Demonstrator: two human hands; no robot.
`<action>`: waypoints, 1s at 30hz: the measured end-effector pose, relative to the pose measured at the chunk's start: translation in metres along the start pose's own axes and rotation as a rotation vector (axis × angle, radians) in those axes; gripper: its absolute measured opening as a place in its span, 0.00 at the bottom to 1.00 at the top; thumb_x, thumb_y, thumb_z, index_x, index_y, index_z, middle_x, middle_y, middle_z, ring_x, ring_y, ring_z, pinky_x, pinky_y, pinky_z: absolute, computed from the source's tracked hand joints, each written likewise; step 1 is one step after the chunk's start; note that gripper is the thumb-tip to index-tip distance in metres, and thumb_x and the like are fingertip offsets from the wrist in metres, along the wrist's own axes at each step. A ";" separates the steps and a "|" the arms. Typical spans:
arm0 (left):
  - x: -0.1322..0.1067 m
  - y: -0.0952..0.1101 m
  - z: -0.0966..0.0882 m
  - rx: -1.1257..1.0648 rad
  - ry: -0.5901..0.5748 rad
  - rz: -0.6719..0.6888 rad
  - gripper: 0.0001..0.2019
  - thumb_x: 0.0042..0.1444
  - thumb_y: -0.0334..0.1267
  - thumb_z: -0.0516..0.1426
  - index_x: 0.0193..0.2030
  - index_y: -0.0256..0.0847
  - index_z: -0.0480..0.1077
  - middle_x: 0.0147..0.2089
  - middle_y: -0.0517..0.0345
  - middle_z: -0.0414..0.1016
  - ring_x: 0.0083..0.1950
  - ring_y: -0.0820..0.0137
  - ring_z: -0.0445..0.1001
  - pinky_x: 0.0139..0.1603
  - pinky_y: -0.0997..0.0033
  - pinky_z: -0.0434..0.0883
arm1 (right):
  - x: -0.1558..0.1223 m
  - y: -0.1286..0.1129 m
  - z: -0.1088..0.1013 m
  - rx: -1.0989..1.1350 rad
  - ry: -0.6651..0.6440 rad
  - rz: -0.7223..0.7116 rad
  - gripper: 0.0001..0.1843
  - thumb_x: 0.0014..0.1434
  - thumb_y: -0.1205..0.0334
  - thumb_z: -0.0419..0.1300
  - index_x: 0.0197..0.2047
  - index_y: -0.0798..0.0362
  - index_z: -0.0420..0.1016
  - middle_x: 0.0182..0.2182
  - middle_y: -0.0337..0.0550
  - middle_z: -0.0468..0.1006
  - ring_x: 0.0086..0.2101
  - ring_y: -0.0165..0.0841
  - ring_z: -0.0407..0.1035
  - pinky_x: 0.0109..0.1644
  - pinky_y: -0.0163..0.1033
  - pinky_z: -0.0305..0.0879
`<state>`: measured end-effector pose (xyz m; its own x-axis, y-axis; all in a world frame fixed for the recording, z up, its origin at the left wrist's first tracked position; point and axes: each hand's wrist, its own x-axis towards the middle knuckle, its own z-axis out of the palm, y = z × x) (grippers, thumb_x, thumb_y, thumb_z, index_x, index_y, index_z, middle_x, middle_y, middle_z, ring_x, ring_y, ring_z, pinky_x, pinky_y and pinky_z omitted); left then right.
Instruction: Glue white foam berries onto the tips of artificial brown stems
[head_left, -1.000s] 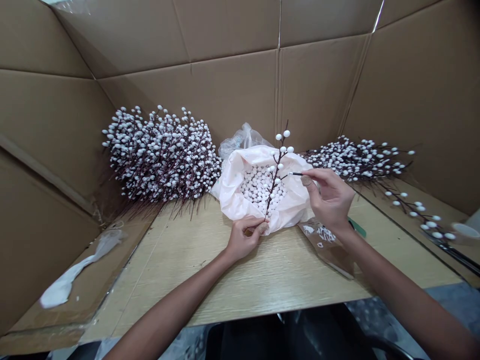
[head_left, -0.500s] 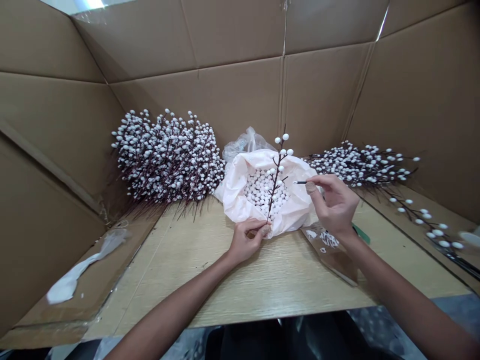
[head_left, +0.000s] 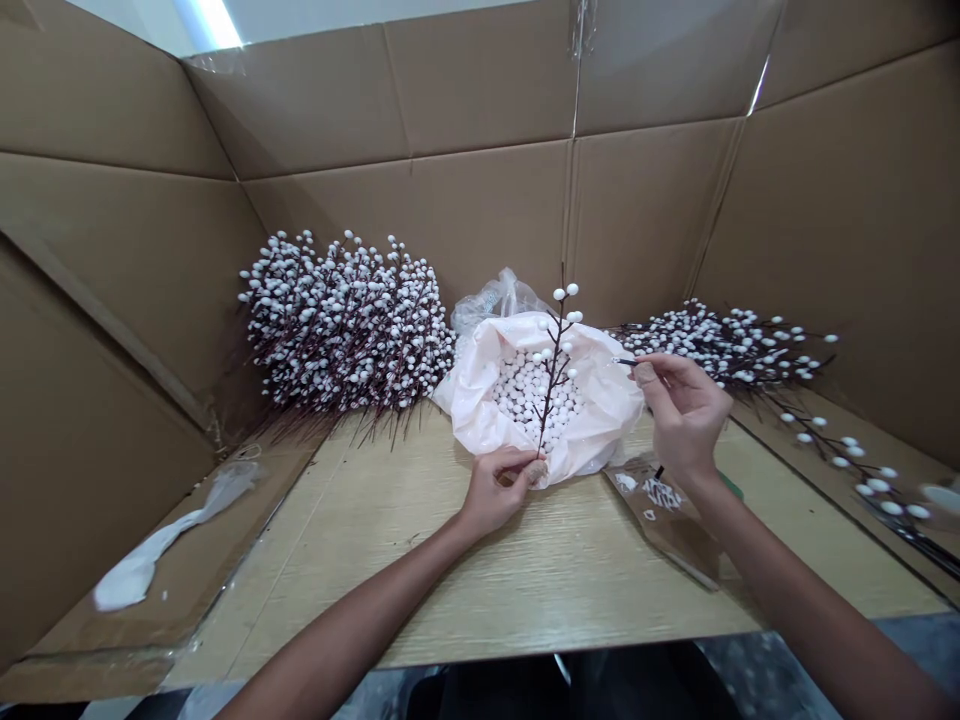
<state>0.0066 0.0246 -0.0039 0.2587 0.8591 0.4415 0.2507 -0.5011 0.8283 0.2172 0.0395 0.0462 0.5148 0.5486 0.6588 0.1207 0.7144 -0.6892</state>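
My left hand pinches the base of a thin dark branch that stands upright and carries a few white beads near its top. Behind it sits a pale plastic bag full of loose white beads. My right hand is closed to the right of the branch, holding a thin dark stick whose tip points left toward the twigs without touching them.
A big heap of finished beaded branches lies at the back left, a flatter heap at the back right. A brown cardboard scrap with white dabs lies under my right wrist. Cardboard walls enclose the wooden table. White residue marks the left cardboard.
My right hand has drawn back to the right, away from the branch, with the thin stick. My left hand keeps the branch upright. The camera has tilted up a little.
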 end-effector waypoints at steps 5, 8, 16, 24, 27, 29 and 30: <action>0.000 0.000 -0.001 -0.005 -0.002 -0.008 0.11 0.53 0.36 0.58 0.36 0.30 0.79 0.31 0.45 0.80 0.30 0.68 0.75 0.28 0.74 0.70 | 0.000 0.002 0.000 -0.012 0.004 0.007 0.08 0.52 0.60 0.65 0.35 0.53 0.77 0.32 0.42 0.78 0.33 0.31 0.72 0.39 0.38 0.70; 0.000 -0.001 -0.001 -0.009 0.002 -0.013 0.12 0.53 0.36 0.58 0.36 0.29 0.79 0.31 0.44 0.80 0.30 0.68 0.75 0.28 0.73 0.70 | 0.001 0.004 0.000 0.010 0.007 0.007 0.08 0.52 0.60 0.66 0.36 0.53 0.77 0.32 0.42 0.78 0.33 0.31 0.72 0.39 0.38 0.69; 0.000 -0.001 0.000 -0.005 0.009 -0.016 0.11 0.53 0.37 0.59 0.36 0.30 0.80 0.31 0.44 0.80 0.31 0.67 0.76 0.29 0.72 0.70 | 0.001 0.004 0.001 -0.010 0.005 0.010 0.09 0.52 0.59 0.66 0.37 0.54 0.77 0.32 0.43 0.78 0.32 0.31 0.73 0.39 0.38 0.70; -0.001 0.000 -0.001 0.004 0.009 -0.014 0.11 0.53 0.38 0.59 0.35 0.33 0.80 0.30 0.47 0.80 0.31 0.67 0.76 0.29 0.72 0.70 | 0.003 0.006 0.001 -0.003 0.019 -0.005 0.10 0.52 0.59 0.66 0.36 0.54 0.77 0.31 0.43 0.78 0.30 0.30 0.72 0.36 0.37 0.70; 0.000 0.000 -0.001 0.006 0.011 -0.021 0.11 0.53 0.39 0.59 0.34 0.33 0.80 0.29 0.48 0.80 0.31 0.68 0.75 0.29 0.73 0.70 | 0.009 0.002 0.004 0.007 0.029 -0.032 0.09 0.52 0.59 0.66 0.35 0.55 0.77 0.30 0.42 0.78 0.30 0.30 0.72 0.36 0.37 0.69; 0.000 0.001 0.000 0.005 0.012 -0.026 0.11 0.53 0.38 0.59 0.34 0.33 0.80 0.29 0.48 0.80 0.31 0.68 0.75 0.29 0.73 0.70 | 0.016 -0.005 0.008 0.022 0.025 -0.062 0.09 0.52 0.60 0.66 0.36 0.54 0.77 0.30 0.42 0.77 0.30 0.30 0.72 0.36 0.37 0.69; 0.000 0.001 0.000 0.003 0.014 -0.028 0.10 0.53 0.37 0.59 0.34 0.33 0.80 0.29 0.48 0.80 0.31 0.68 0.75 0.30 0.73 0.70 | 0.019 -0.009 0.010 0.029 0.015 -0.080 0.08 0.52 0.60 0.66 0.36 0.54 0.77 0.31 0.42 0.78 0.31 0.30 0.72 0.37 0.37 0.69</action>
<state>0.0066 0.0243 -0.0028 0.2386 0.8741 0.4231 0.2609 -0.4773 0.8391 0.2170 0.0479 0.0683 0.5174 0.4827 0.7066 0.1374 0.7681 -0.6254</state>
